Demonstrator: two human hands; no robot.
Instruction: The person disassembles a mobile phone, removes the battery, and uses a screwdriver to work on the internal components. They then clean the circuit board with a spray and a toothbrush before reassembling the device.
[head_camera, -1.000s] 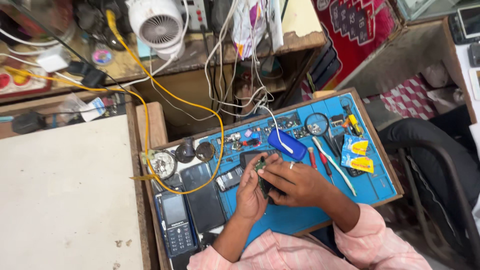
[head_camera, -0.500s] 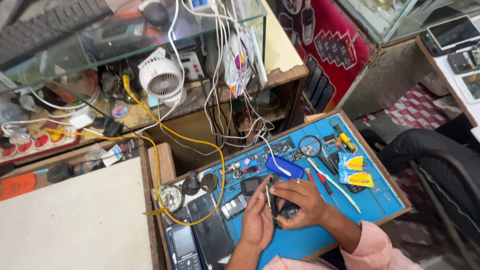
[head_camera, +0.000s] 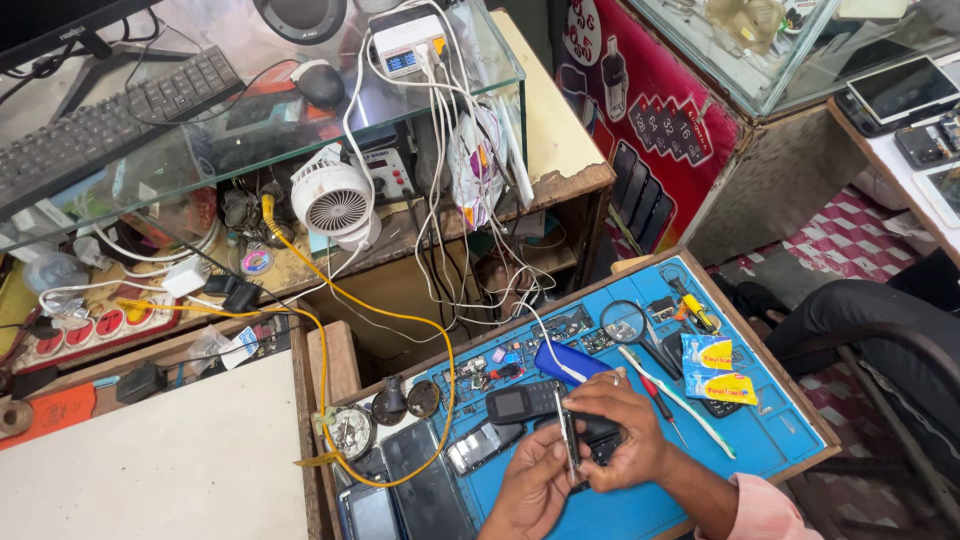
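Observation:
Both my hands meet over a blue work mat (head_camera: 780, 440) on a small wooden bench. My left hand (head_camera: 530, 490) and my right hand (head_camera: 620, 430) together grip a small dark phone part (head_camera: 590, 440) held on edge between the fingers. Just behind them lies a black keypad phone (head_camera: 520, 402) and a blue case (head_camera: 565, 362). A pink sleeve covers my right forearm.
On the mat lie a magnifier (head_camera: 625, 320), screwdrivers (head_camera: 655, 385), yellow sachets (head_camera: 715, 370) and flat phones (head_camera: 425, 490). A yellow cable (head_camera: 400, 320) loops across the bench. Behind stand a white fan (head_camera: 335, 205), tangled white cables and a glass counter with a keyboard (head_camera: 110, 115). A seated person's leg (head_camera: 860, 310) is at right.
The view has tilted up and back, showing more of the glass counter. My hands stay together on the phone part, which is now turned on edge.

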